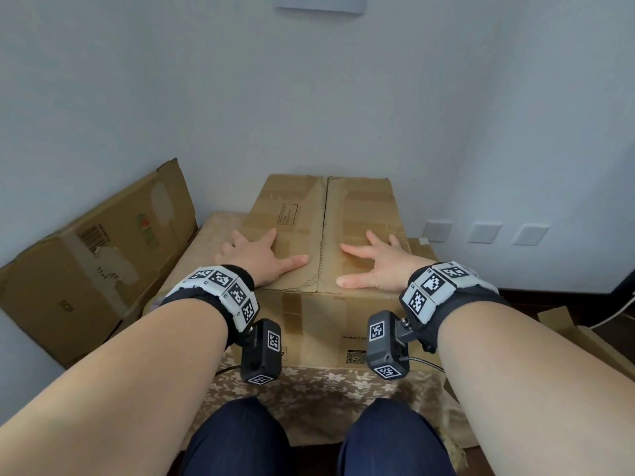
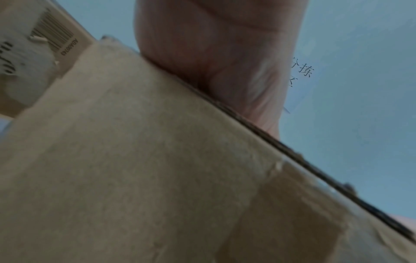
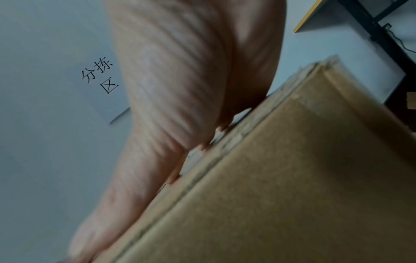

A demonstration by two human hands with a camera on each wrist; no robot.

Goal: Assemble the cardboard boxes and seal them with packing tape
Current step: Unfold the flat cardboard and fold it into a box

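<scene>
A brown cardboard box [image 1: 323, 214] stands upright on a low table, its two top flaps folded down and meeting at a centre seam. My left hand [image 1: 261, 255] lies flat on the left flap with fingers spread. My right hand [image 1: 374, 261] lies flat on the right flap, fingers spread too. Both press near the box's front edge. In the left wrist view the palm [image 2: 213, 53] sits on the box edge [image 2: 157, 160]. From the right wrist camera, the palm [image 3: 180, 89] rests on the box top edge [image 3: 270, 178]. No tape roll is in view.
A flattened cardboard box [image 1: 92, 262] leans against the wall at the left. The table carries a floral cloth [image 1: 309, 393]. More cardboard pieces [image 1: 584, 338] lie on the floor at the right. A white cable [image 1: 615, 317] runs along the right wall.
</scene>
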